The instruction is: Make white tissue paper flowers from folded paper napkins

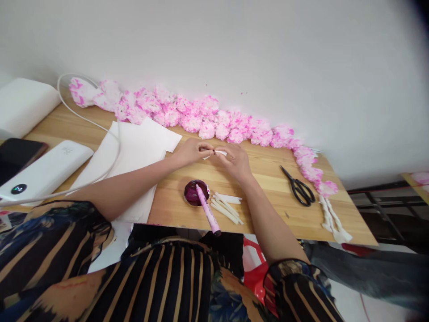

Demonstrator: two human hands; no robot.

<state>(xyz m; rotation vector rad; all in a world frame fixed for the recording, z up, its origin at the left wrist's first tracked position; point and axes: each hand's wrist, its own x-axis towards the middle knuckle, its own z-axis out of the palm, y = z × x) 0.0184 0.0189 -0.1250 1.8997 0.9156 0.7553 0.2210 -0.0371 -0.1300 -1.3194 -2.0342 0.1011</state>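
Observation:
Above the middle of the table, my left hand (191, 152) and my right hand (237, 162) meet, each with thumb and finger pinched together. Between them is a small white paper piece (220, 153), narrow like a roll; its ends are partly covered by my fingers. Nearer to me stands a small bowl of dark purple liquid (191, 195). A pink marker pen (208, 210) leans on its rim, tip inside. Several thin white sticks (226, 208) lie beside the bowl, close to my right forearm. Stacked white paper sheets (134, 152) lie under and beyond my left forearm.
A long row of pink and white paper flowers (191, 112) runs along the wall, ending in white twisted strands (335, 223). Black scissors (300, 188) lie at the right. On the left are a white power bank (50, 167), a phone (20, 156), a cable and a white box (27, 105).

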